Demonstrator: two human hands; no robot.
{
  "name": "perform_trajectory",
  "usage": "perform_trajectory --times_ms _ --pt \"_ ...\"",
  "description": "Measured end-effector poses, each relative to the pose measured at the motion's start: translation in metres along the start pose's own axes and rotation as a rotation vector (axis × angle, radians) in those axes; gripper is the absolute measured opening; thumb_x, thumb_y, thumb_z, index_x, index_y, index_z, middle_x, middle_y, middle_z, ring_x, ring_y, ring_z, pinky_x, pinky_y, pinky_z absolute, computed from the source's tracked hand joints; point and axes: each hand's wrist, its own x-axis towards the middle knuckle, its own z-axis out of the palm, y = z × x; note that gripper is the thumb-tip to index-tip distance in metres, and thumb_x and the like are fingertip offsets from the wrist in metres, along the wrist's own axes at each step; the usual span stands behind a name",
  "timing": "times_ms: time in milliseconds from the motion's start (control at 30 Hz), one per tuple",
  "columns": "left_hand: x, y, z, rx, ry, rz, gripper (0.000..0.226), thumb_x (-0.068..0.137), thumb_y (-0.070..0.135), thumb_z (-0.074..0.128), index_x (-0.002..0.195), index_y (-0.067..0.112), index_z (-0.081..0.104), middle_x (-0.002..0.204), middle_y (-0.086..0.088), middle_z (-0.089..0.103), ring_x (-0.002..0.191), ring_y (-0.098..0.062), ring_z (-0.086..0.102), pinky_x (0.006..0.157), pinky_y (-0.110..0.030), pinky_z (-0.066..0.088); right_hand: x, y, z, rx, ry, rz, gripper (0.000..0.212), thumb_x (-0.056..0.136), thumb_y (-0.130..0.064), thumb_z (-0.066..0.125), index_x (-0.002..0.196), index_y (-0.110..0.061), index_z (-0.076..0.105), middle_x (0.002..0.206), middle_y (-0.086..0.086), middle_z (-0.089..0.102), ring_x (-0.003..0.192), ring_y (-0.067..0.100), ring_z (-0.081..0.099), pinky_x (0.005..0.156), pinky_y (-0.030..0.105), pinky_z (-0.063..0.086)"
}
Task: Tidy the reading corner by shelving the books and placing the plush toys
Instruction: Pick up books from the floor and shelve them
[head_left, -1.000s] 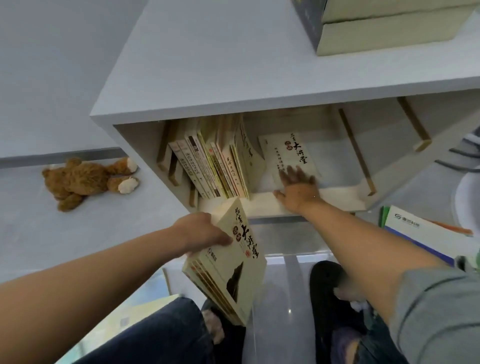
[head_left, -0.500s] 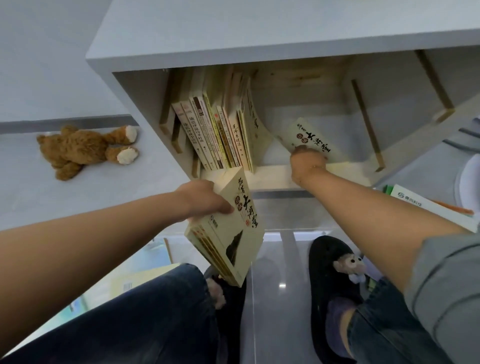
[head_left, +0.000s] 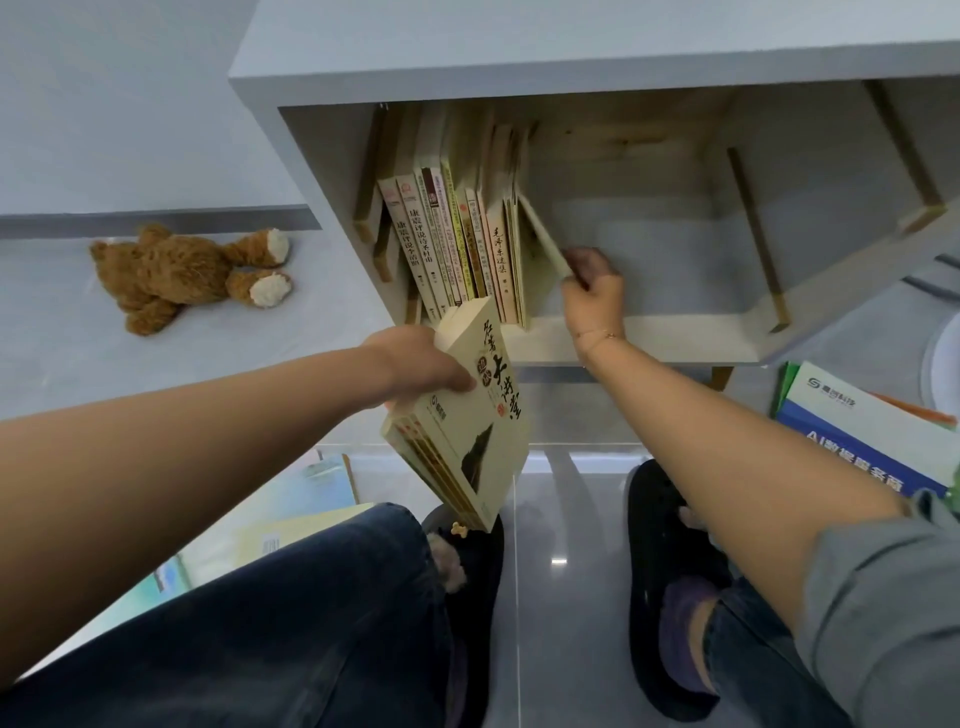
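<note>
Right hand at frame centre pinched thin book, tilted against shelved books inside shelf; left hand gripped book stack below shelf edge; teddy bear lay on floor, left of frame

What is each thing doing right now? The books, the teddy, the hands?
Row of books: standing upright in the shelf compartment.
Thin book: tilted, being stood against the row.
Right hand: pinches the thin book.
Stack of books: held tilted in front of the shelf.
Left hand: grips the stack.
Teddy bear: lying on the floor.
Blue-and-white booklets: lying on the floor.
</note>
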Motion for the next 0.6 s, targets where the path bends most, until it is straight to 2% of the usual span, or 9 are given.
perform_trajectory --times_ms 67,133,167,267,333,433,533,600 --pt "-0.001 0.0 -0.001 -0.008 0.006 -0.003 0.039 0.084 0.032 0.07 0.117 0.015 0.058 0.099 -0.005 0.067 0.084 -0.023 0.067 0.08 -0.033 0.055 -0.002 0.001 0.013 -0.045 -0.182 0.107 0.031 0.087 0.007 0.05 0.113 -0.01 0.047 0.112 0.011 0.059 0.104 0.023 0.058 0.084 0.025 0.051" --pt "0.0 -0.001 -0.001 -0.003 0.007 -0.004 0.04 0.084 0.033 0.07 0.118 0.015 0.058 0.101 -0.006 0.069 0.085 -0.023 0.067 0.082 -0.034 0.055 0.002 -0.005 0.016 -0.166 -0.275 0.148 0.045 0.086 0.005 0.055 0.125 -0.009 0.036 0.121 0.012 0.053 0.108 0.027 0.057 0.086 0.037 0.053" --pt "0.0 -0.002 -0.001 0.004 0.005 -0.002 0.04 0.084 0.033 0.07 0.118 0.015 0.058 0.103 -0.007 0.069 0.086 -0.023 0.068 0.082 -0.034 0.056 0.004 -0.009 0.016 -0.214 -0.296 0.128 0.057 0.084 0.006 0.058 0.132 -0.011 0.031 0.124 0.01 0.05 0.109 0.025 0.056 0.085 0.037 0.054" --pt "0.0 -0.003 0.0 0.024 0.002 -0.003 0.041 0.084 0.034 0.07 0.119 0.016 0.058 0.105 -0.008 0.07 0.086 -0.023 0.068 0.08 -0.033 0.056 0.012 -0.02 0.015 -0.264 -0.382 -0.002 0.093 0.076 0.008 0.07 0.146 -0.022 0.017 0.141 0.006 0.035 0.119 0.016 0.042 0.083 0.023 0.048" --pt "0.0 -0.003 0.002 0.04 -0.004 0.002 0.043 0.084 0.035 0.07 0.12 0.016 0.058 0.106 -0.007 0.07 0.086 -0.022 0.068 0.077 -0.031 0.055 0.016 -0.023 0.016 -0.287 -0.423 -0.04 0.101 0.071 0.005 0.075 0.148 -0.026 0.017 0.147 0.006 0.028 0.128 0.018 0.037 0.09 0.026 0.048" --pt "0.0 -0.003 0.004 0.062 -0.017 0.014 0.046 0.083 0.036 0.07 0.123 0.017 0.056 0.106 -0.006 0.069 0.084 -0.02 0.067 0.073 -0.028 0.054 0.024 -0.028 0.016 -0.195 -0.401 0.082 0.087 0.07 -0.004 0.078 0.139 -0.027 0.031 0.142 0.005 0.036 0.129 0.026 0.04 0.095 0.046 0.05" --pt "-0.002 -0.001 0.007 0.074 -0.018 0.027 0.047 0.083 0.037 0.07 0.124 0.017 0.055 0.105 -0.005 0.068 0.084 -0.02 0.067 0.072 -0.028 0.054 0.024 -0.033 0.017 -0.024 -0.422 0.148 0.067 0.069 -0.008 0.079 0.122 -0.024 0.041 0.142 0.004 0.041 0.129 0.026 0.042 0.099 0.048 0.047" --pt "-0.002 0.001 0.008 0.089 -0.024 0.032 0.048 0.083 0.038 0.07 0.124 0.016 0.056 0.106 -0.005 0.069 0.088 -0.022 0.068 0.076 -0.03 0.055 0.021 -0.03 0.018 0.03 -0.402 0.14 0.057 0.068 -0.008 0.079 0.109 -0.026 0.044 0.135 0.002 0.048 0.125 0.023 0.047 0.102 0.05 0.044"
